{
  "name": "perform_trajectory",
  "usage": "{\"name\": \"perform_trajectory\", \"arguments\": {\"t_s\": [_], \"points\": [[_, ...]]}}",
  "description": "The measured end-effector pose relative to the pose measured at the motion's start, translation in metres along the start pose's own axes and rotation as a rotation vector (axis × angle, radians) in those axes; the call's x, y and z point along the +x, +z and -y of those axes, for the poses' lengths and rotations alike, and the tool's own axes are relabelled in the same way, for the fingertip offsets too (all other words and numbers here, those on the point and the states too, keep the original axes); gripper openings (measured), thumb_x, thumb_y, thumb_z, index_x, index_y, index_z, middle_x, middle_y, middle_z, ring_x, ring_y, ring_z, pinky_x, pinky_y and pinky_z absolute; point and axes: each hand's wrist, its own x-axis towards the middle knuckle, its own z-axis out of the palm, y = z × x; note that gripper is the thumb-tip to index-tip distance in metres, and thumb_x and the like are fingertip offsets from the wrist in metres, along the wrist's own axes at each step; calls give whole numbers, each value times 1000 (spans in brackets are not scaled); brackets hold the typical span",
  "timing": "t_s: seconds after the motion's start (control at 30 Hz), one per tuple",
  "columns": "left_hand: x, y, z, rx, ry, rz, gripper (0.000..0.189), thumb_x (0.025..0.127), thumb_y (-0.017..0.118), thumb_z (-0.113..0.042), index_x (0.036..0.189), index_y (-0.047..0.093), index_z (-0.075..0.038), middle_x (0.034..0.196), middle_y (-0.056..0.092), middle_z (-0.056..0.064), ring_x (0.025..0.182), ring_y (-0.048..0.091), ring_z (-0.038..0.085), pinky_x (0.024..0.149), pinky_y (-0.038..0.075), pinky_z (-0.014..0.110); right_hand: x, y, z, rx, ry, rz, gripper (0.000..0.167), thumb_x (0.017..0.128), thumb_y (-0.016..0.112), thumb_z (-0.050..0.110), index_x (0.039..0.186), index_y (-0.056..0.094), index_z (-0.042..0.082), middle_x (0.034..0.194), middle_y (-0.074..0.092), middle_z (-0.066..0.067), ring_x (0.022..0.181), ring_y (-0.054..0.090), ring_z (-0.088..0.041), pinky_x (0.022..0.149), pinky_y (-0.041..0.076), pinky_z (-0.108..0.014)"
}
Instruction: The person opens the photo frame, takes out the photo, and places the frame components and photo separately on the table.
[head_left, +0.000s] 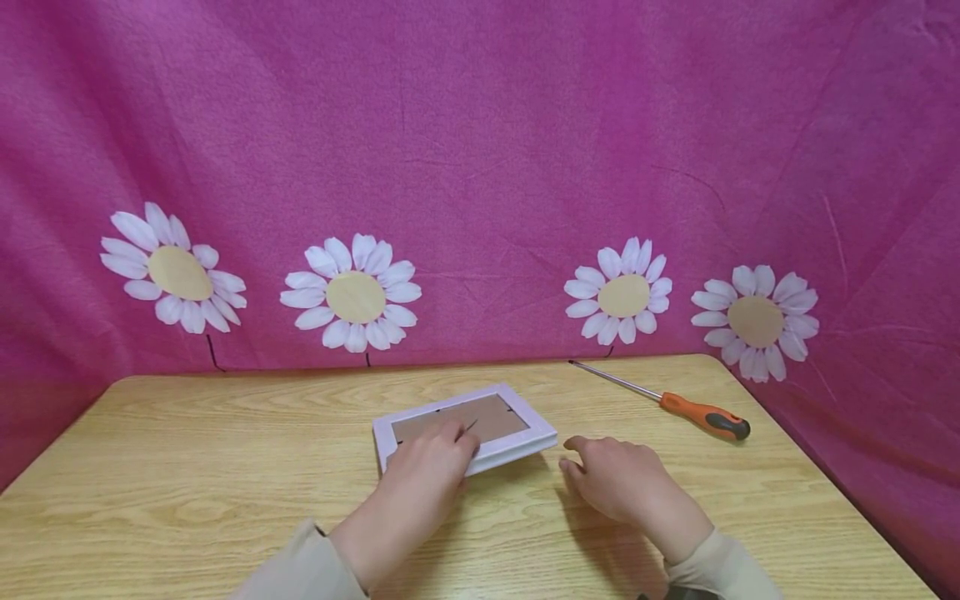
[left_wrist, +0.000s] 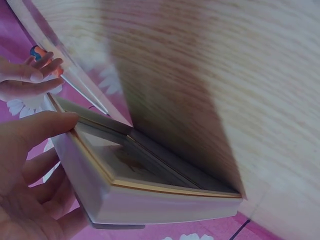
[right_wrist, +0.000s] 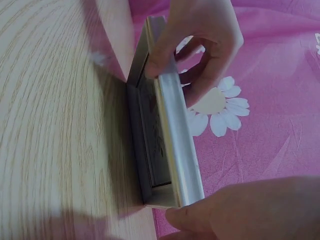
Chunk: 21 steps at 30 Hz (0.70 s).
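Note:
A white picture frame [head_left: 542, 425] is tilted over the table, its brown backing board [head_left: 491, 417] facing up and its near edge raised. My left hand [head_left: 431, 458] grips the raised edge, the thumb [left_wrist: 62, 121] under the front side and the other fingers over the back. Small dark tabs show along the backing. Both wrist views look into the frame's underside, where a dim picture lies in shadow. Beside the frame's right corner is my right hand [head_left: 618, 479], with its fingers loosely bent and a small gap to the frame in the head view.
A screwdriver [head_left: 701, 415] with an orange and grey handle lies at the back right of the wood-grain table [head_left: 187, 483], its tip toward the far edge. Behind the table hangs a magenta cloth [head_left: 480, 167] with several white flowers on it.

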Motion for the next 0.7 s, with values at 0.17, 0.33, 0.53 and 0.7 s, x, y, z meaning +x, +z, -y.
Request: {"name": "perform_trajectory", "arguments": {"t_s": [0.17,0.33,0.53,0.7], "points": [[-1,2,-1,25,-14,12,24,73,83,-4,92,69,-7,90,59,6,82,65,24,58,54,41,0,0,-1,-1,-7,-8,30,97,61,29,119,68,10,109,71,-12,104,66,-35,76,51,-59],[-3,5,1,46,-7,13,23,70,83,-1,84,66,-8,86,57,5,80,63,23,55,51,38,-1,1,-2,0,-10,-18,30,97,61,29,118,68,10,108,71,-11,103,67,-35,76,51,-58],[-4,10,1,71,-30,69,26,66,81,5,82,63,-6,81,55,5,79,61,23,57,49,38,0,1,-1,3,-9,-11,30,97,61,29,119,68,10,109,71,-11,103,66,-35,77,51,-59],[-4,12,2,79,-31,103,28,63,79,7,83,62,-6,81,55,6,79,61,24,60,50,39,-1,0,-1,2,-7,-2,30,97,61,29,119,68,10,109,71,-11,104,66,-35,78,51,-59]]}}
